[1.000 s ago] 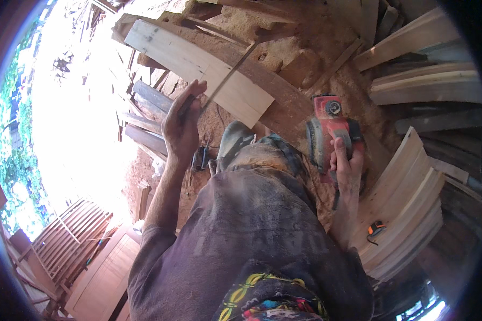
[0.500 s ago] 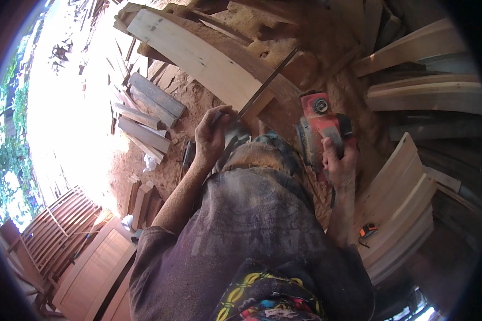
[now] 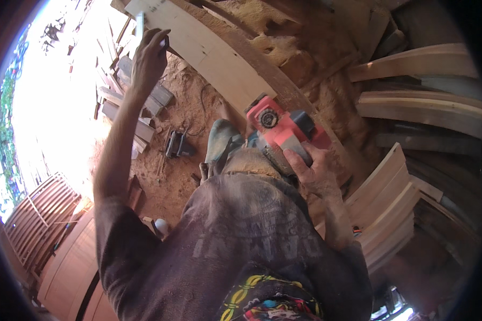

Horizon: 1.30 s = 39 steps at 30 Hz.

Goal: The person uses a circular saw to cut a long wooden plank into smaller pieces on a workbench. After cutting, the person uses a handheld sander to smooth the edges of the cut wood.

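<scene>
My right hand (image 3: 318,168) grips the dark handle of a red electric hand planer (image 3: 273,120). The planer is at the near end of a pale wooden plank (image 3: 219,64); I cannot tell whether its sole touches the wood. Under and beside the plank runs a darker, dusty board (image 3: 286,83). My left hand (image 3: 150,59) is raised near the plank's far left edge, fingers curled. A dark bit shows at its fingertips, and a thin pale strip (image 3: 140,24) appears just past it; what it holds is unclear.
Curved boards (image 3: 423,104) are stacked at the right, with more pale curved pieces (image 3: 383,200) nearer me. A dark tool (image 3: 178,144) lies on the sawdust-covered ground. Timber offcuts (image 3: 158,99) lie at the left, near slatted frames (image 3: 40,206) and a panel (image 3: 69,262).
My left hand has swung far up and left, and the dark straight strip it held across the plank is gone from there. The planer has moved left to the plank's near end.
</scene>
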### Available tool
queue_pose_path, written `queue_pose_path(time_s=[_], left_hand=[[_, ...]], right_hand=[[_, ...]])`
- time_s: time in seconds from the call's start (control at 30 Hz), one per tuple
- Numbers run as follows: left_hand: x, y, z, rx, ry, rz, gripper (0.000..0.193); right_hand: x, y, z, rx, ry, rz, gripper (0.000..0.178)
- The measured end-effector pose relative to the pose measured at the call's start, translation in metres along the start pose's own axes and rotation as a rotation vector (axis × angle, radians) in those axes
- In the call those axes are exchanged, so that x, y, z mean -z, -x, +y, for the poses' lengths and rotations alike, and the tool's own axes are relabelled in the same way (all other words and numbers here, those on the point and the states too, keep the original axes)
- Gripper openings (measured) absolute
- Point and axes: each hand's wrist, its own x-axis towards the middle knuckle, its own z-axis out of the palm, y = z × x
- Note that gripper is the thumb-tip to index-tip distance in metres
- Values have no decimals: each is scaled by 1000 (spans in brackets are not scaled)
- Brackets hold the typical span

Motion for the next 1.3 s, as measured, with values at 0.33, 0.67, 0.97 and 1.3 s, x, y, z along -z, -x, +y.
queue_pose_path(time_s=[0.33, 0.67, 0.97, 1.3], left_hand=[[-93, 7, -79, 56, -30, -286, 98], [-92, 18, -77, 67, 127, -221, 96], [-92, 5, -83, 3, 95, -288, 86], [71, 41, -30, 489, 87, -59, 45]], right_hand=[[-23, -45, -41, 29, 8, -16, 44], [-54, -111, -107, 113, 25, 36, 49], [-43, -158, -115, 105, -235, 60, 56], [26, 3, 5, -174, -477, 379, 58]])
